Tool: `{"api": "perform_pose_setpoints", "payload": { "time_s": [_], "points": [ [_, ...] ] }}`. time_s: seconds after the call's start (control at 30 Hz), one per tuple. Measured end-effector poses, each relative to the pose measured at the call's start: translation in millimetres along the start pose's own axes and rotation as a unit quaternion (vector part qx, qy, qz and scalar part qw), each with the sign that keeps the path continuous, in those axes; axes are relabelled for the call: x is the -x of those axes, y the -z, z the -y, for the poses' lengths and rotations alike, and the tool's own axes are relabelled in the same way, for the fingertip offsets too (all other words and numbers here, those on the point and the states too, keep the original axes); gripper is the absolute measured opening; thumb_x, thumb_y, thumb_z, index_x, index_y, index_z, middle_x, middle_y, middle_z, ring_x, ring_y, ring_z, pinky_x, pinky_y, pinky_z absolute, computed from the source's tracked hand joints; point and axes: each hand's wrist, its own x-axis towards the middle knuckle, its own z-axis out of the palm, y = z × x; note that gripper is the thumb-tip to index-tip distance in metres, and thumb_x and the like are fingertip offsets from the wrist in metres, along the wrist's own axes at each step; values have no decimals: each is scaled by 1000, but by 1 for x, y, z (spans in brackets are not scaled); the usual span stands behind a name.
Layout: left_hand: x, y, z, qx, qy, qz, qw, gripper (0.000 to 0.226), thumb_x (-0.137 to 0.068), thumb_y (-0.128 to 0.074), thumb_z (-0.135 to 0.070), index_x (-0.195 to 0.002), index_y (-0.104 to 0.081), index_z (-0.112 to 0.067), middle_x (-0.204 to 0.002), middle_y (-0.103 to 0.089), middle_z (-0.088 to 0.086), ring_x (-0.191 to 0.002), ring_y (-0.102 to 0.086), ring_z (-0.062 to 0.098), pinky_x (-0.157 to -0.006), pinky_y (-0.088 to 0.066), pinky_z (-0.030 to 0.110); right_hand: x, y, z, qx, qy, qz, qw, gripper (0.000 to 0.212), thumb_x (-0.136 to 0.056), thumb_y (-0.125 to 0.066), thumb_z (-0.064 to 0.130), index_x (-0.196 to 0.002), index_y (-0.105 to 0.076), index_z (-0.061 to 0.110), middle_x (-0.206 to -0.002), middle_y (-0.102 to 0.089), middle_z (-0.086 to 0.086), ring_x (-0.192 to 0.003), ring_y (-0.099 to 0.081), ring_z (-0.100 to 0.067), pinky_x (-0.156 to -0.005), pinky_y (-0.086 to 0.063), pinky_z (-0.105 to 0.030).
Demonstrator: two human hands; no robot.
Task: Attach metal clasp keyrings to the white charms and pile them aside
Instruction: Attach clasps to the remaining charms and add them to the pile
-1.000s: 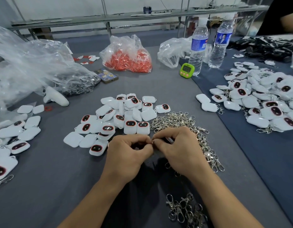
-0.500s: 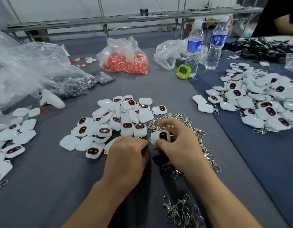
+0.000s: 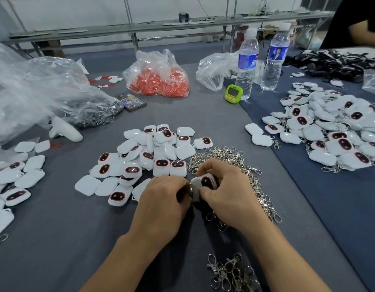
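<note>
The right hand [image 3: 228, 194] grips one white charm [image 3: 205, 183] beside the keyring heap [image 3: 230, 159]. The left hand [image 3: 163, 199] curls at its edge, hold hidden.

Advised: steady the charm and thread the ring fully through its loop.

Grey cloth counter [image 3: 182, 114], metal racking [image 3: 182, 26] behind. The finished pile [image 3: 338, 131] lies right.

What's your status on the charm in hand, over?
Right hand grips white rounded-square charm, dark oval face up. Left hand curled against its edge, grip hidden. Silver metal clasp pile under right hand.
</note>
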Motion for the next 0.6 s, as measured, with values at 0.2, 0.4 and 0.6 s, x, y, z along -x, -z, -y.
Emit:
{"api": "perform_pose_setpoints", "payload": {
  "time_s": [0.2,0.4,0.6],
  "points": [
    [-1,9,-1,-84,64,-83,991,15,-72,-81,-17,-73,-67,-23,-69,-65,-9,-67,-54,15,-75,-33,32,1,-2,-1,9,-4,-7,1000,30,-80,-75,10,-88,-64,38,-81,-68,27,-76,-63,10,-56,-43,-4],
    [1,3,-1,-59,14,13,998,10,-77,-79,-19,-76,-70,-24,-71,-66,-10,-67,-54,11,-68,-38,31,1,-1,2,-14,0,-21,1000,28,-82,-77,14,-91,-65,37,-83,-70,24,-75,-64,1,-59,-46,-8],
    [-2,3,7,88,66,39,993,4,-79,-74,-33,-81,-72,-29,-72,-66,-15,-77,-58,5,-65,-44,24,2,-4,4,-23,-13,-4,1000,23,-84,-77,20,-90,-64,37,-82,-69,21,-71,-62,3,-57,-44,-8]
  ]
}}
